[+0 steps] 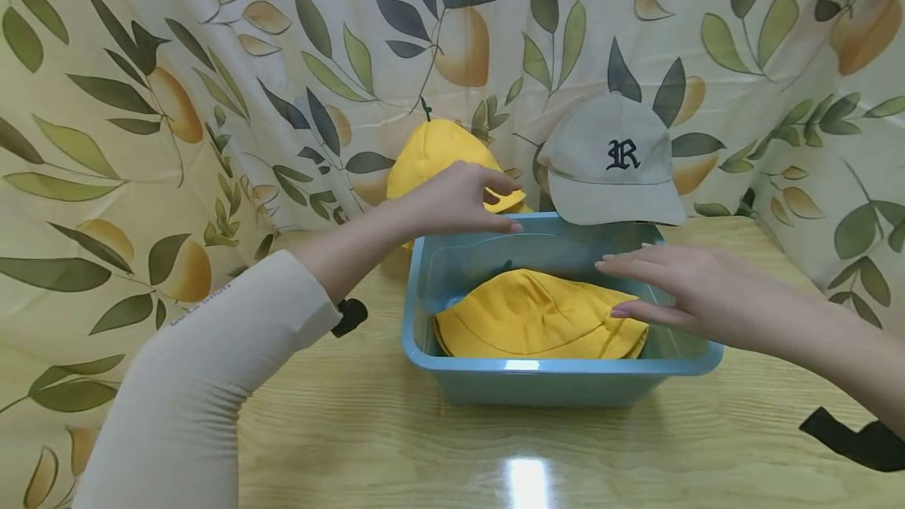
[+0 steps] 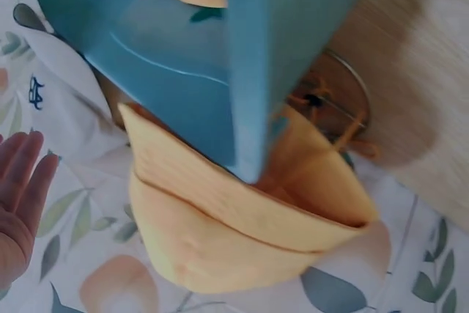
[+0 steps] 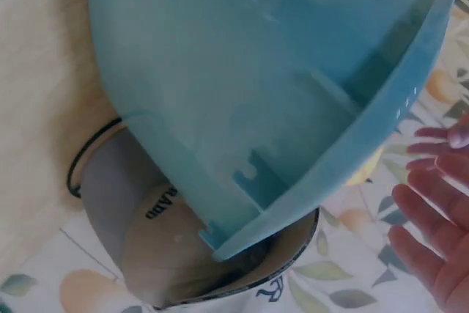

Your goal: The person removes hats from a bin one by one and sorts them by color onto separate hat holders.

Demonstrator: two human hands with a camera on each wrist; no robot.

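Observation:
My left hand (image 1: 467,196) hovers over the back left rim of a blue plastic basin (image 1: 530,382), its fingers relaxed and holding nothing. My right hand (image 1: 682,285), fingers extended, is over the basin's right side and overlaps the edge of a yellow bucket hat (image 1: 537,316) in the head view. That hat lies inside the basin, its brim toward the front. Behind the basin at the left is a second yellow hat (image 2: 212,232), partly hidden by my left hand in the head view. A light grey baseball cap (image 1: 611,155) with a dark letter R is behind the basin's right side.
The basin stands on a light wood-grain table (image 1: 353,430). A curtain (image 1: 283,93) printed with leaves and fruit hangs behind and on both sides. Under the far yellow hat shows a wire stand (image 2: 359,86). Black straps (image 1: 855,442) are near both wrists.

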